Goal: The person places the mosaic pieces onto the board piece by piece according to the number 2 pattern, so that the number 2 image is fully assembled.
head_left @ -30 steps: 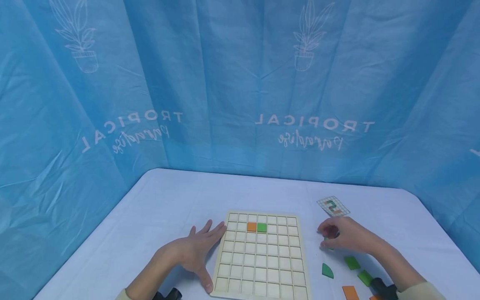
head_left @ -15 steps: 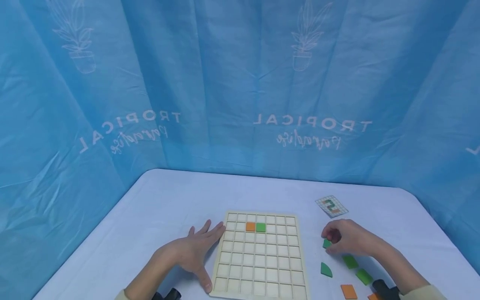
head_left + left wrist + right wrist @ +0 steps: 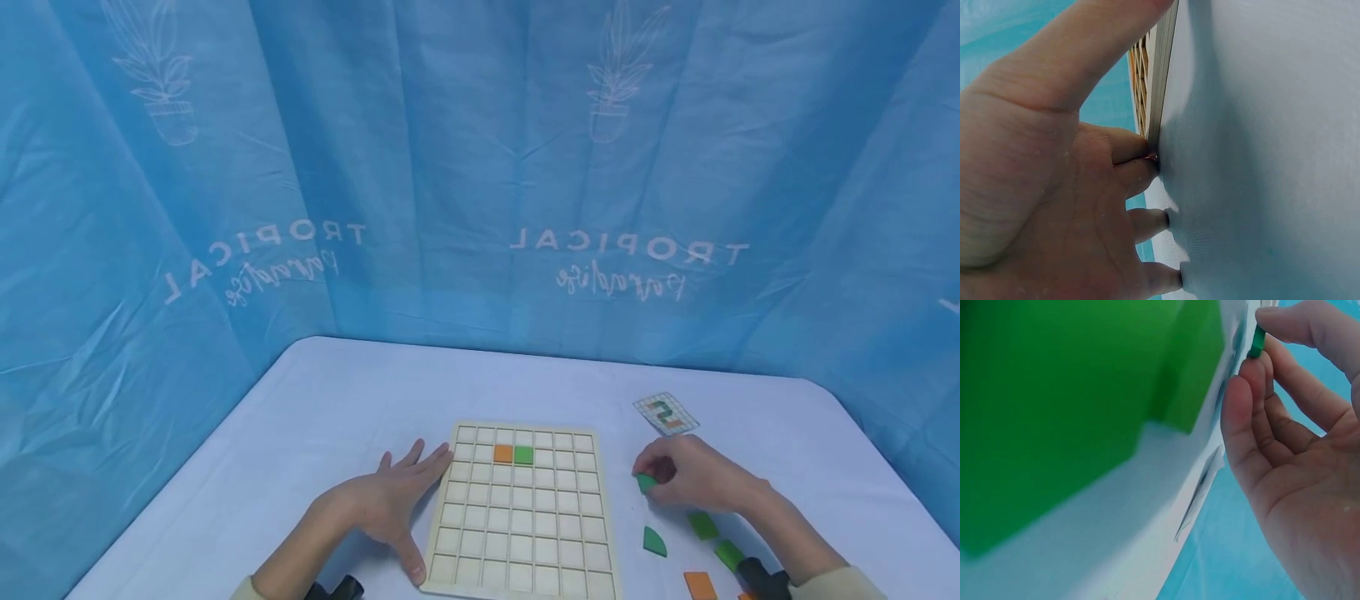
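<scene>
A pale wooden grid board (image 3: 517,521) lies on the white table, with one orange square tile (image 3: 503,453) and one green square tile (image 3: 523,455) side by side in its second row. My left hand (image 3: 390,504) is spread along the board's left side, thumb and fingertips touching its edge; the left wrist view shows the fingers extended against the edge and the cloth. To the right of the board, my right hand (image 3: 693,473) pinches a small green tile (image 3: 645,482) between thumb and fingers. In the right wrist view that green tile (image 3: 1257,342) shows edge-on.
A green quarter-round tile (image 3: 655,542) lies nearer me. Green tiles (image 3: 703,525) and an orange tile (image 3: 701,585) lie below my right forearm. A pattern card (image 3: 667,413) sits beyond my right hand. Blue curtains (image 3: 480,167) surround the table.
My right hand shifts slightly about the spot below the card, and the green tile now shows between its thumb and fingers. My left hand stays at the board's edge.
</scene>
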Available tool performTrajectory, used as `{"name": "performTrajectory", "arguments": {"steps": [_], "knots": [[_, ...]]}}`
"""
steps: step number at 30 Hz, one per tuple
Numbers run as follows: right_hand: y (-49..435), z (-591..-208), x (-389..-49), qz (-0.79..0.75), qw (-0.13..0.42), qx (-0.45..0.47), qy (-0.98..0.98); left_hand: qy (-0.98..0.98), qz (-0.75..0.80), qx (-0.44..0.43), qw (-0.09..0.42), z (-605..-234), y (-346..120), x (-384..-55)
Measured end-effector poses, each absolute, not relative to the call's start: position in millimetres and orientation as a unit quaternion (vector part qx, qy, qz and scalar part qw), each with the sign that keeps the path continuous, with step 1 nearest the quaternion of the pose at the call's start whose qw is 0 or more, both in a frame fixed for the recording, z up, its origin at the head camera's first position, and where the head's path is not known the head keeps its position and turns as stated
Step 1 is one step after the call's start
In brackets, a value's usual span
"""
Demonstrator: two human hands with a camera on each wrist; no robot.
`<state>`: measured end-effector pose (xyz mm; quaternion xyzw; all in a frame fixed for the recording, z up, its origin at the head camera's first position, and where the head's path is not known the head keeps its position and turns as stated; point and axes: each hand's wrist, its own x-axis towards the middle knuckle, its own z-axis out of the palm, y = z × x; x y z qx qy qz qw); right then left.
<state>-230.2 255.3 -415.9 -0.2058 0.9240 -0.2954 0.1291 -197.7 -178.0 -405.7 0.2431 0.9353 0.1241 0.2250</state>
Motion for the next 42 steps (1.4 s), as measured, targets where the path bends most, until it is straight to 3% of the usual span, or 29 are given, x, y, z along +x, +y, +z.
{"name": "performTrajectory", "arguments": {"steps": [8, 21, 30, 42], "knots": [[243, -414, -240, -0.308, 0.076, -0.261, 0.912, 0.935, 0.120, 0.247, 0.223, -406, -179, -199], [216, -411, -251, -0.313, 0.051, -0.276, 0.908, 0.935, 0.118, 0.248, 0.225, -407, -180, -199], [196, -413, -256, -0.327, 0.073, -0.239, 0.911, 0.935, 0.122, 0.242, 0.229, -405, -178, -198], [166, -413, -261, -0.331, 0.092, -0.255, 0.904, 0.936, 0.116, 0.246, 0.223, -404, -179, -198]]}}
